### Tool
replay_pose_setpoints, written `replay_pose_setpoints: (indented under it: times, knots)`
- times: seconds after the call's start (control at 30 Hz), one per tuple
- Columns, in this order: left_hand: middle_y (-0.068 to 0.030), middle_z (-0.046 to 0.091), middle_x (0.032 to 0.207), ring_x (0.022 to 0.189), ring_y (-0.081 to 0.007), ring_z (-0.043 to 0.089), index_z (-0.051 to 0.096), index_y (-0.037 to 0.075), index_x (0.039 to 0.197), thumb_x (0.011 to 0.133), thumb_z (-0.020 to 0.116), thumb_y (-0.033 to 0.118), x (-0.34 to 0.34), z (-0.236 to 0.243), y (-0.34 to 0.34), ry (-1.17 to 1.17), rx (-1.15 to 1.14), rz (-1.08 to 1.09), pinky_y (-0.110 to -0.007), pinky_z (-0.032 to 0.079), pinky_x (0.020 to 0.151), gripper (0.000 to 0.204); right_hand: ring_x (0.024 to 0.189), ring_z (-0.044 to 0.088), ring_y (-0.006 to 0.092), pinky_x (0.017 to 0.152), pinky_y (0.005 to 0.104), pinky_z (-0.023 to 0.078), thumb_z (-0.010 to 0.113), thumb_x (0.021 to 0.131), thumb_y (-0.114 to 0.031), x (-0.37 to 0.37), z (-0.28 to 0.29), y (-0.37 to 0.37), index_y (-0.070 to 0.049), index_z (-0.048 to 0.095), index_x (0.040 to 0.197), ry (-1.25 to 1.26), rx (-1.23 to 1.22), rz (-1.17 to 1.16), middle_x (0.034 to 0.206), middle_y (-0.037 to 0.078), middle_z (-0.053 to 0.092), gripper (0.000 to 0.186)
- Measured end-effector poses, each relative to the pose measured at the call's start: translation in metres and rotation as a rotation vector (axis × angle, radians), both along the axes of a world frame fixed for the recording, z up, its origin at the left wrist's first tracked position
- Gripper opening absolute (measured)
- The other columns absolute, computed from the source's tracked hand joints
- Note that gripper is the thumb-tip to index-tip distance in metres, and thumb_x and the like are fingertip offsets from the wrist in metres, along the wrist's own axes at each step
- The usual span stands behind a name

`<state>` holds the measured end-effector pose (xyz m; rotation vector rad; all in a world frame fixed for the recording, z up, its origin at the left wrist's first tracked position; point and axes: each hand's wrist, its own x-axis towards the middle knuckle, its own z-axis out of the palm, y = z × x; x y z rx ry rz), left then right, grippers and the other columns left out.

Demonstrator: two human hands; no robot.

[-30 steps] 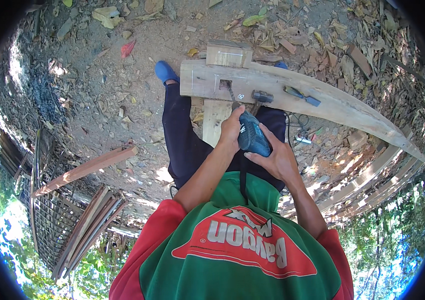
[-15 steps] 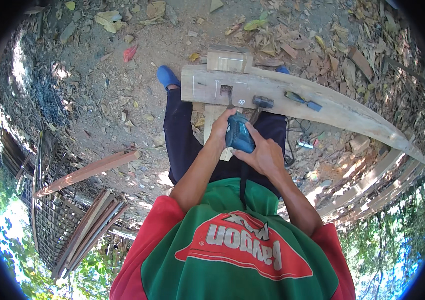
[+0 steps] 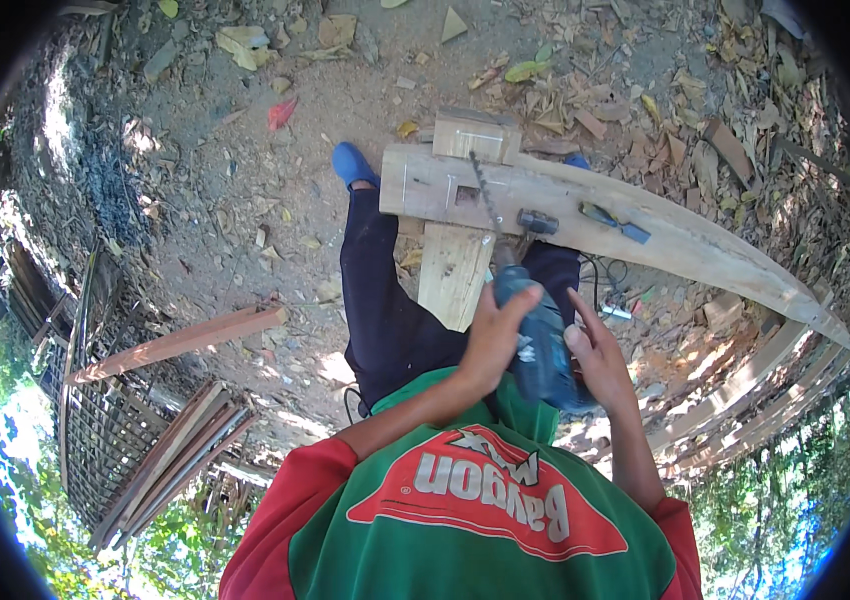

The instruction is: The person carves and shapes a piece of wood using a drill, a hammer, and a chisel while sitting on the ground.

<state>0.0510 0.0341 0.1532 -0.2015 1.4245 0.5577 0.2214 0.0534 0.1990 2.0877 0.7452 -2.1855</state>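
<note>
My left hand (image 3: 495, 338) is wrapped around a blue power drill (image 3: 542, 345), close to my lap. A long twisted auger bit (image 3: 486, 198) points away from me, passing over a thick curved plank (image 3: 685, 215). Right of the drill body is my right hand (image 3: 600, 362), its fingers stretched out and its thumb close to the casing; whether it touches is unclear. Cut into the plank beside the bit is a square hole (image 3: 466, 195). On the plank lie a hammer (image 3: 538, 221), its handle mostly hidden, and a chisel-like tool (image 3: 615, 222) with a blue end.
A wooden block (image 3: 480, 135) sits at the plank's far side, and a pale board (image 3: 453, 275) extends beneath it toward me. Cables (image 3: 600, 275) lie by my right leg. Reddish timber (image 3: 185, 345) and stacked strips (image 3: 170, 465) are at the left, with leaves and wood chips around.
The drill has come back toward me and tipped over, its bit leaving the square hole. My right hand has loosened from the drill and spread its fingers.
</note>
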Motion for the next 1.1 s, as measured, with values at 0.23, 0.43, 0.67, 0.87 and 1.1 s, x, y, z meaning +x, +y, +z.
replay_pose_setpoints:
  times: [0.23, 0.43, 0.67, 0.87, 1.1]
  knots:
    - [-0.0228, 0.059, 0.129, 0.117, -0.0304, 0.060, 0.045, -0.002, 0.141, 0.098, 0.059, 0.043, 0.045, -0.016, -0.007, -0.107, 0.525, -0.483, -0.036, 0.045, 0.099, 0.064, 0.101, 0.060, 0.0179, 0.089, 0.0316, 0.049, 0.078, 0.077, -0.037, 0.084, -0.052, -0.058, -0.001, 0.048, 0.138, 0.051, 0.128, -0.408, 0.114, 0.010, 0.061, 0.077]
    - [-0.0222, 0.068, 0.115, 0.109, -0.0273, 0.066, 0.056, -0.004, 0.130, 0.095, 0.062, 0.045, -0.008, -0.107, -0.088, 0.036, 0.248, -1.016, -0.036, 0.050, 0.093, 0.061, 0.098, 0.059, 0.0192, 0.085, 0.0324, 0.050, 0.080, 0.079, -0.031, 0.128, -0.093, -0.223, 0.002, 0.043, 0.139, -0.423, 0.128, -1.031, 0.114, 0.012, 0.060, 0.078]
    - [-0.0225, 0.069, 0.105, 0.098, -0.0421, 0.065, 0.067, 0.003, 0.111, 0.095, 0.059, 0.041, -0.146, -0.203, -0.141, 0.363, 0.147, -1.611, -0.046, 0.051, 0.086, 0.042, 0.104, 0.061, 0.0262, 0.092, 0.0359, 0.047, 0.082, 0.072, -0.040, 0.164, -0.282, -0.375, 0.009, 0.049, 0.135, -0.681, -0.279, -1.119, 0.122, 0.016, 0.062, 0.086]
    - [-0.0248, 0.069, 0.094, 0.092, -0.0427, 0.066, 0.071, 0.001, 0.085, 0.089, 0.060, 0.056, -0.116, -0.274, -0.112, 0.231, -0.185, -2.141, -0.049, 0.052, 0.081, 0.056, 0.108, 0.065, 0.0323, 0.089, 0.0396, 0.050, 0.080, 0.068, -0.050, 0.162, -0.539, -0.407, 0.009, 0.059, 0.125, -0.883, -0.308, -0.709, 0.117, 0.026, 0.067, 0.085]
    - [-0.0255, 0.069, 0.087, 0.089, -0.0417, 0.068, 0.075, 0.003, 0.086, 0.082, 0.064, 0.061, -0.086, -0.305, -0.103, 0.335, -0.345, -2.173, -0.049, 0.052, 0.077, 0.059, 0.102, 0.066, 0.0293, 0.085, 0.0377, 0.050, 0.076, 0.075, -0.046, 0.166, -0.676, -0.359, 0.006, 0.060, 0.123, -0.853, -0.204, -0.467, 0.113, 0.022, 0.068, 0.073]
